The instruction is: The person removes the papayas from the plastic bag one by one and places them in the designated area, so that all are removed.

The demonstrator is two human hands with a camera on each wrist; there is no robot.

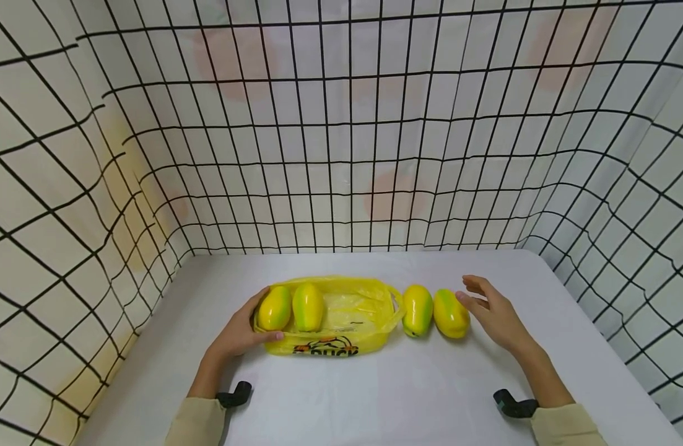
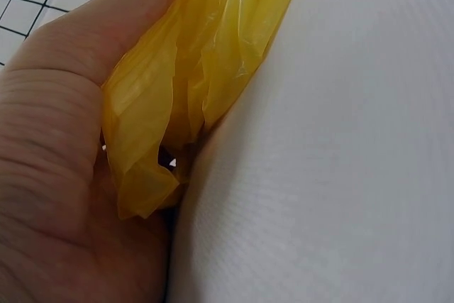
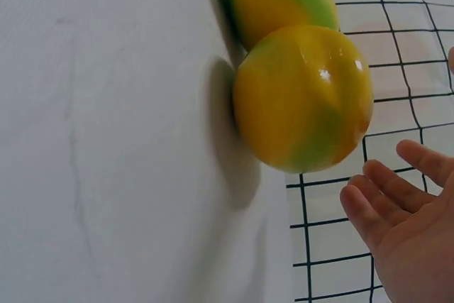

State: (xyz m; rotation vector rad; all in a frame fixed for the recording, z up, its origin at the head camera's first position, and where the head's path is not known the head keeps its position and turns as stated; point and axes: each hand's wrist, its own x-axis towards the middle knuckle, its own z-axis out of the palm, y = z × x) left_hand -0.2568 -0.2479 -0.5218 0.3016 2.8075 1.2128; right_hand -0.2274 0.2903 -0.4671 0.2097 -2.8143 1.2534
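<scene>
A yellow plastic bag [image 1: 369,303] with dark print on its front lies on the white table, its mouth spread upward. Inside its left end are two glossy yellow-green mangoes, a left mango [image 1: 275,308] and a right mango [image 1: 308,307]. My left hand [image 1: 242,328] grips that end, thumb along the front edge; the left wrist view shows crumpled yellow plastic [image 2: 213,47] against the palm. Two more mangoes lie side by side to the bag's right: a nearer-to-bag mango [image 1: 417,311] and an outer mango [image 1: 451,314]. My right hand [image 1: 497,316], fingers apart and loosely bent, is beside the outer one, holding nothing.
The white table [image 1: 363,396] reaches to a black wire grid [image 1: 352,148] with white sheeting behind it, which encloses the back and both sides. Each wrist carries a small black device, one on the left [image 1: 235,394] and one on the right [image 1: 514,406].
</scene>
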